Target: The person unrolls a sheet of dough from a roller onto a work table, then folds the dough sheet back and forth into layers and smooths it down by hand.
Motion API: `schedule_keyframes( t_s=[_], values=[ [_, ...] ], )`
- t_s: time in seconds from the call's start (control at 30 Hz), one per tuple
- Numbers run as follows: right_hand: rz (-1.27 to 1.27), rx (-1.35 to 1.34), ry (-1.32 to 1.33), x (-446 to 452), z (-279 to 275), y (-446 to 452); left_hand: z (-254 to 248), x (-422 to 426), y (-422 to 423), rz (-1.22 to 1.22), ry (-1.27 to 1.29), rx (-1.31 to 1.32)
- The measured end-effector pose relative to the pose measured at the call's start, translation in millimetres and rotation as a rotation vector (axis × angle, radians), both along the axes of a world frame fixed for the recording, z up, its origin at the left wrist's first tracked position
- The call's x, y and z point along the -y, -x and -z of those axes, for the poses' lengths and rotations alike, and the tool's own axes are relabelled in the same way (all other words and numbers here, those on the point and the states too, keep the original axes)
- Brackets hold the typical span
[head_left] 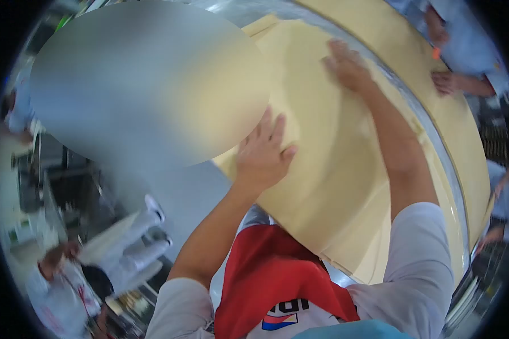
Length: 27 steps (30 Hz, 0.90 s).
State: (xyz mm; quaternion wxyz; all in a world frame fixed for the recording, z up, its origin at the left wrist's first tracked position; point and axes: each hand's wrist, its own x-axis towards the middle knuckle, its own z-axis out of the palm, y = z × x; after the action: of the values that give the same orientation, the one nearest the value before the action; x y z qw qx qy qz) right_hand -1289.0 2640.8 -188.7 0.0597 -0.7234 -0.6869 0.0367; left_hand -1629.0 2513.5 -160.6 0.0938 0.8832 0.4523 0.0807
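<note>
A broad layered sheet of pale yellow material, like dough, (pixel 316 164) covers much of the metal table. My left hand (pixel 263 155) rests on its near left part with fingers spread; some fingertips meet the edge of a blurred patch. Farther up and to the right, my right hand (pixel 346 65) lies on the same sheet, fingers apart and slightly smeared by motion. Neither hand grips anything. Folds and loose layer edges show along the sheet's right side and near corner.
Another long yellow sheet (pixel 464 141) runs along the right, beyond a metal strip. A co-worker's hand (pixel 445 82) touches it. Another person (pixel 68 288) is at the lower left near metal equipment. A large blurred oval hides the upper left.
</note>
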Motion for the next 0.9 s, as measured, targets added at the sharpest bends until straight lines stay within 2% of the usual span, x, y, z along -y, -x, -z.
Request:
schedule_keyframes(
  t_s=[0.03, 0.1, 0.13, 0.23, 0.33, 0.4, 0.43, 0.47, 0.57, 0.63, 0.7, 0.77, 0.83, 0.9],
  values=[
    [0.006, -0.025, 0.005, -8.5, 18.1, -14.6, -0.3, 7.2, -0.6, -0.059, 0.014, -0.028],
    [-0.014, 0.019, 0.058, -26.4, 30.3, -34.1, -0.3, 7.2, 8.7, 0.015, 0.006, 0.083],
    [-0.013, 0.049, 0.015, -28.3, 39.5, -42.9, 0.1, 12.0, 19.9, -0.056, 0.02, 0.052],
    [-0.061, 0.052, -0.064, 8.6, 27.4, -18.1, 9.3, 19.3, 45.2, -0.101, 0.008, 0.105],
    [-0.093, 0.029, -0.114, 7.1, 31.4, -32.3, 16.3, 8.8, 51.3, -0.114, -0.001, 0.168],
    [-0.02, 0.108, -0.148, 35.3, 18.2, -31.0, 15.4, 22.4, 61.7, -0.104, -0.186, 0.125],
    [0.039, 0.152, -0.136, 44.4, 24.9, -25.0, 14.4, 13.8, 71.3, -0.09, -0.178, 0.144],
    [-0.052, 0.149, -0.138, 67.7, 29.8, -14.2, 10.2, 3.9, 81.8, -0.128, -0.201, 0.094],
    [-0.117, 0.25, -0.041, 131.6, 2.7, 27.5, 18.6, -2.6, 81.6, -0.167, -0.182, 0.092],
    [-0.012, 0.242, 0.011, 115.8, -1.8, 45.1, 7.9, -17.7, 83.2, -0.171, -0.185, 0.14],
    [0.074, 0.221, 0.031, 127.5, -1.9, 67.7, -4.6, -11.9, 90.0, -0.113, -0.79, 0.099],
    [-0.001, 0.224, 0.017, 157.9, 7.4, 91.7, -3.0, -9.2, 90.6, -0.107, -0.887, 0.157],
    [0.06, 0.252, 0.07, 158.7, -9.8, 105.8, -3.0, -12.2, 84.2, -0.071, -0.982, 0.257],
    [0.029, 0.151, 0.15, 157.1, -27.8, 107.7, 16.5, -24.8, 92.1, -0.071, -0.217, 0.06]
  ],
)
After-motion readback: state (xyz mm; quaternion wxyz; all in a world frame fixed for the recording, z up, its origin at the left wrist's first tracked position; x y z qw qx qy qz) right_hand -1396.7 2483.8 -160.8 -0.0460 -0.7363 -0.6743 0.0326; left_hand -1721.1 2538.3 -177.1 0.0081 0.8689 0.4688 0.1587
